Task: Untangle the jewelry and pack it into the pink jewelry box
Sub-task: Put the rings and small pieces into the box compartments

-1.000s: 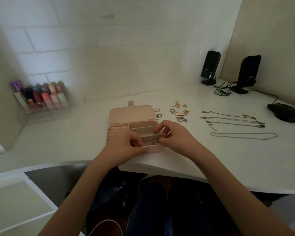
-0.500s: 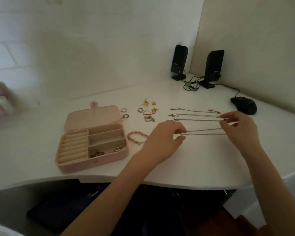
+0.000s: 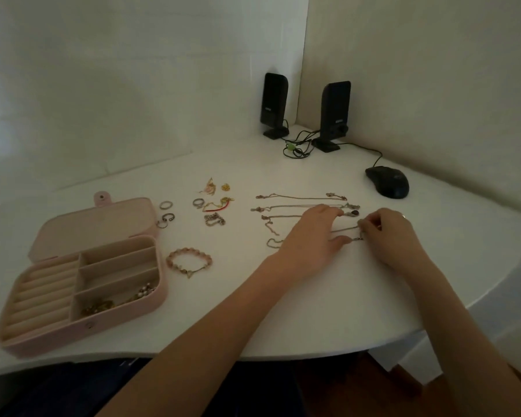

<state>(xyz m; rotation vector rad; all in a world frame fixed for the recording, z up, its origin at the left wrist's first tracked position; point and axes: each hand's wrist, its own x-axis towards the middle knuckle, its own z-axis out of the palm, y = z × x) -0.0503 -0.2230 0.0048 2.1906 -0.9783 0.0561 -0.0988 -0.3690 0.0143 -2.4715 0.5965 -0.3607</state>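
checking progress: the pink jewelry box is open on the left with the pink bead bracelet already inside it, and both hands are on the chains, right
Not quite. The head view shows the pink bead bracelet lying on the table just right of the open pink jewelry box, not inside. The left hand and right hand are on the chains.

Home desk corner: white desk (image 3: 283,311), speakers (image 3: 274,103), computer mouse (image 3: 388,182), plain walls.

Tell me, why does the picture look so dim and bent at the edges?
Head view: the room light is low, so the white desk looks grey and the chains show little detail; the wide lens curves the desk edge; the hands, left and right, look sharp, without blur or glare.
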